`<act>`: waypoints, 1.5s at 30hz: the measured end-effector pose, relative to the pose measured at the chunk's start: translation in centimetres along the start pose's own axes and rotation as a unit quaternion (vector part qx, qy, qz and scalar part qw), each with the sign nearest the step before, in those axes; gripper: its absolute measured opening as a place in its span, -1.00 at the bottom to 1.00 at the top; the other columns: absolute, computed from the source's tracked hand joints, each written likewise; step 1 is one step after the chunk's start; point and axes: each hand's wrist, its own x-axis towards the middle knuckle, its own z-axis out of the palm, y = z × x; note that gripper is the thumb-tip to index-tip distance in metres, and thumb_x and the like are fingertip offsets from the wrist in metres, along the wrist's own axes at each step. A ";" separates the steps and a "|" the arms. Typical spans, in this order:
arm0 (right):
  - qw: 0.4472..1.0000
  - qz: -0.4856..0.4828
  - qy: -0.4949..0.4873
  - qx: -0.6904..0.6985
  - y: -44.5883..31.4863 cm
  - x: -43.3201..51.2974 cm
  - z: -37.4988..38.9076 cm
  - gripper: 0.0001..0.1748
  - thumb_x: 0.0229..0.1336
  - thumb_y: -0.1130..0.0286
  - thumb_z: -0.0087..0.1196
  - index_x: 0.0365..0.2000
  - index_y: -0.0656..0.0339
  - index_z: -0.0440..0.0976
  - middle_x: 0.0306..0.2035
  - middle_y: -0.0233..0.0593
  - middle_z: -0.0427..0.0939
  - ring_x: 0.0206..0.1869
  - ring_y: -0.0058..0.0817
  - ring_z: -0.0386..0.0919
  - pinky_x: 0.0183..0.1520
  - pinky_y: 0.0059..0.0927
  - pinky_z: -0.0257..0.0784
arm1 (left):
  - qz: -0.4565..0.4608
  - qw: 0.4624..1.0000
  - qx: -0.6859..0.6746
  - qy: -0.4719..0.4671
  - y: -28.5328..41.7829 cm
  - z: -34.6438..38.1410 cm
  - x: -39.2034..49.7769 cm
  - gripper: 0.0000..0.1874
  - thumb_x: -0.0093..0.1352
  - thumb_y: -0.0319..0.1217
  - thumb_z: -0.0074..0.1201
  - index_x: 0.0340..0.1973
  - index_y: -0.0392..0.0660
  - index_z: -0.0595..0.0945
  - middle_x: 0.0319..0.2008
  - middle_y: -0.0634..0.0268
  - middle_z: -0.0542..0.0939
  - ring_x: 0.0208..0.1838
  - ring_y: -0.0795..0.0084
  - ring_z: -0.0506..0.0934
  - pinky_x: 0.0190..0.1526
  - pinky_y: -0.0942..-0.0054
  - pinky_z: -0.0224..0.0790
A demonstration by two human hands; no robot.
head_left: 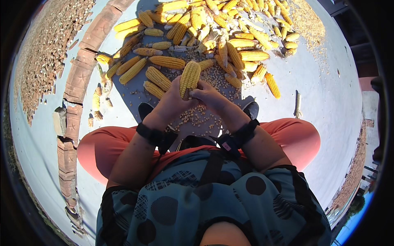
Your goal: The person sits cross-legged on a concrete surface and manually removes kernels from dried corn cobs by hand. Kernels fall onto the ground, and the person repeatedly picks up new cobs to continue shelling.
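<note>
A dried yellow ear of corn (pixel 190 76) stands nearly upright between my hands, above the ground in front of my lap. My left hand (pixel 175 97) wraps around its lower left side. My right hand (pixel 210 94) grips from the lower right, thumb pressed on the kernels near the base. The cob's lower end is mostly hidden by my fingers. Loose kernels (pixel 200 117) lie scattered on the concrete below, between my shoes. Just left of the held ear lie two more ears (pixel 157 78), close to my left hand.
A heap of corn ears (pixel 212 27) with husk bits spreads ahead. Shelled kernels (pixel 307 23) cover the ground at the far right. A row of bricks (pixel 80 70) runs along the left, with a pile of cobs (pixel 46 52) beyond. One bare cob (pixel 298 104) lies at right.
</note>
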 end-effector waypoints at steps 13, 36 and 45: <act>0.976 0.017 -0.006 -0.218 -1.1 0.1 1.5 -0.44 0.07 0.12 0.08 -0.06 0.38 0.32 -0.31 -0.14 0.49 -0.34 -0.44 0.49 -0.30 -0.40 0.43 | -0.185 0.775 -0.604 0.007 -0.2 -1.2 1.1 -0.59 0.50 -0.18 -0.30 0.04 -0.27 0.36 -0.14 0.13 0.49 -0.11 0.30 0.51 -0.04 0.36 0.42; 0.946 -0.173 0.072 -0.266 0.1 -0.5 2.8 -0.62 0.30 0.12 -0.17 -0.29 0.29 0.37 -0.54 -0.07 0.46 -0.47 -0.26 0.47 -0.32 -0.28 0.38 | -0.139 0.733 -0.613 0.260 0.4 -0.6 1.9 -0.69 0.36 -0.10 0.01 -0.25 -0.05 0.40 -0.38 0.31 0.42 -0.29 0.44 0.43 -0.19 0.43 0.38; 0.899 -0.176 0.035 -0.400 -0.2 -1.1 3.6 -0.57 0.29 0.06 -0.17 -0.22 0.29 0.33 -0.42 0.07 0.50 -0.34 -0.10 0.50 -0.26 -0.24 0.39 | -0.185 0.719 -0.601 0.295 0.4 0.0 1.5 -0.62 0.39 0.01 -0.09 -0.27 -0.06 0.36 -0.44 0.32 0.40 -0.37 0.44 0.44 -0.28 0.41 0.41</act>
